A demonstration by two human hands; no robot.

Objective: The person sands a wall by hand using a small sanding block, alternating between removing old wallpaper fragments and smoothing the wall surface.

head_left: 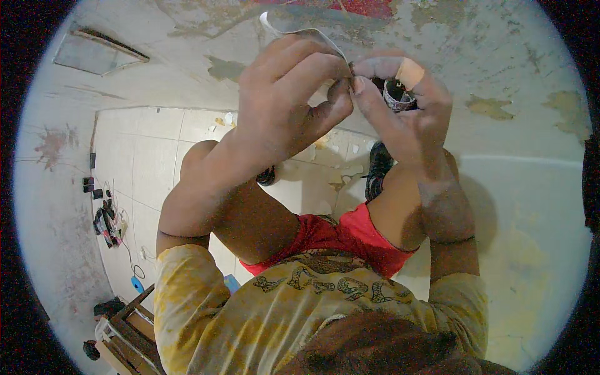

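Observation:
Both my hands are raised close together in front of the worn wall. My left hand (290, 94) is closed, its fingertips pinched on a thin white strip (306, 30) that curls up over the knuckles. My right hand (409, 106) pinches with thumb and forefinger where the strip meets the left fingertips. A tan band (410, 74) wraps one right finger. Between the right thumb and fingers shows a small round ring-like thing (398, 97) with a dark middle; I cannot tell whether it is a roll in the hand or a fitting behind it.
Peeling patches (490, 107) mark the wall ahead. A small panel (100, 51) is at upper left. Flakes lie on the tiled floor (153, 147) by my dark shoes (377, 169). Cables and tools (107, 225) lie along the left wall, with a wooden frame (134, 328) at lower left.

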